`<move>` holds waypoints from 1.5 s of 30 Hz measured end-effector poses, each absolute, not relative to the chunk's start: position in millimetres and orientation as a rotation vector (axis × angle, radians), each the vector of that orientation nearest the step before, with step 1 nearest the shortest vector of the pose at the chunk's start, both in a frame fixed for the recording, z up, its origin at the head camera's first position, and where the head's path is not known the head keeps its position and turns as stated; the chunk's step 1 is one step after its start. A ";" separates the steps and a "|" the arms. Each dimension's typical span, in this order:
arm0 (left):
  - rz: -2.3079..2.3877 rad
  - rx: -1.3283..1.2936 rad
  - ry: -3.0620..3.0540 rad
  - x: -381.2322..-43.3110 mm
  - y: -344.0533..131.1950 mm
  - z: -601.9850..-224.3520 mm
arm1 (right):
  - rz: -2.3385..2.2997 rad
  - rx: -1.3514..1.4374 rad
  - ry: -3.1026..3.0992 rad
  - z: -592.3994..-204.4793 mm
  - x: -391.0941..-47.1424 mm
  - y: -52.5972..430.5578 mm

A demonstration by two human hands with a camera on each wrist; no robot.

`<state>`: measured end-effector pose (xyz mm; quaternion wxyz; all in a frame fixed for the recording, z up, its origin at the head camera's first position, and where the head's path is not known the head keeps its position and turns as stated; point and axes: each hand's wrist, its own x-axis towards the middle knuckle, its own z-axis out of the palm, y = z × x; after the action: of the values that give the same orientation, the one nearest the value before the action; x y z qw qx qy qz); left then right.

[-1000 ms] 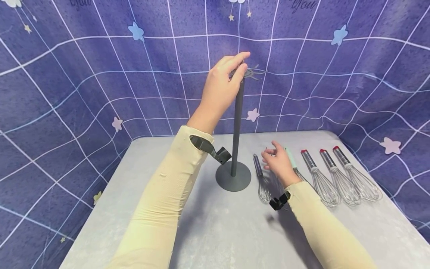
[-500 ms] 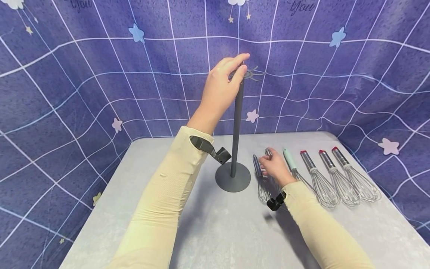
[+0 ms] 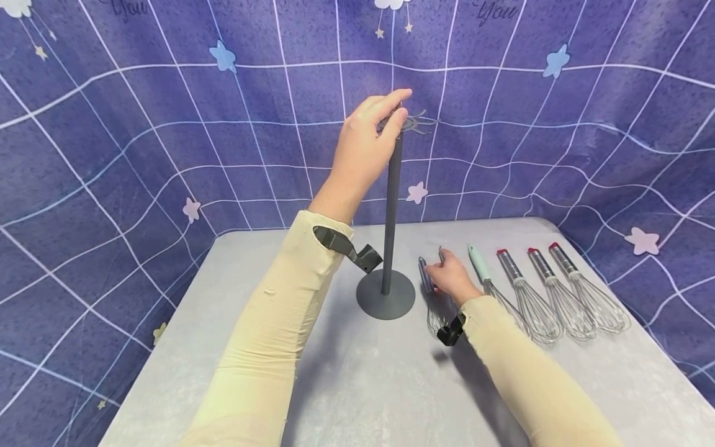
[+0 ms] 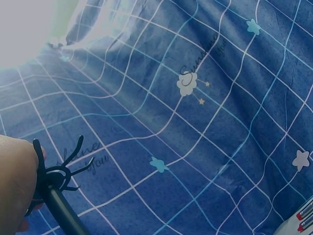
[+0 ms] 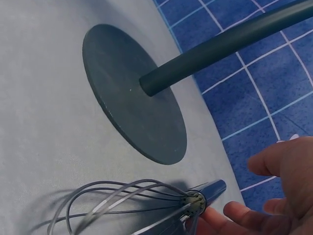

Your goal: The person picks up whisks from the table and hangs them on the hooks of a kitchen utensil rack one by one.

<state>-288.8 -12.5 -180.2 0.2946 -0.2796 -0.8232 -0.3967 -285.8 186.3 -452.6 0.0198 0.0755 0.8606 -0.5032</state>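
Note:
A dark grey stand (image 3: 393, 211) with a round base and a ring of curved hooks (image 3: 416, 124) stands upright on the table. My left hand (image 3: 365, 139) holds its top, thumb and index finger at the hooks; in the left wrist view the hand (image 4: 17, 178) wraps the hook ring from one side. My right hand (image 3: 454, 277) is low among the whisks. Its fingertips are right at the handle of the leftmost whisk (image 3: 425, 273), with the thumb spread away in the right wrist view. A second small whisk (image 3: 442, 253) is mostly hidden behind this hand.
To the right lie a whisk with a mint-green handle (image 3: 479, 264) and several larger whisks with red-tipped metal handles (image 3: 509, 264), side by side. A blue gridded curtain (image 3: 279, 143) surrounds the grey table (image 3: 357, 385).
My right hand has moved left and down from near the green-handled whisk to the leftmost whisk's handle. The left hand keeps its hold on the stand's top.

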 end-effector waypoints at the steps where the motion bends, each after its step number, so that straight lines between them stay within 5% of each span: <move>1: -1.056 -0.746 -2.191 -288.8 -12.6 -180.2 | -1.539 0.239 2.679 -453.3 -286.7 186.0; 45: -1.083 -0.740 -2.201 -287.3 -12.3 -180.3 | -1.156 0.212 2.819 -464.7 -290.8 182.4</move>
<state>-287.3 -12.3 -180.3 0.2859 -0.2768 -0.8232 -0.4050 -290.8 182.4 -464.7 0.0437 0.0693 0.9222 -0.3780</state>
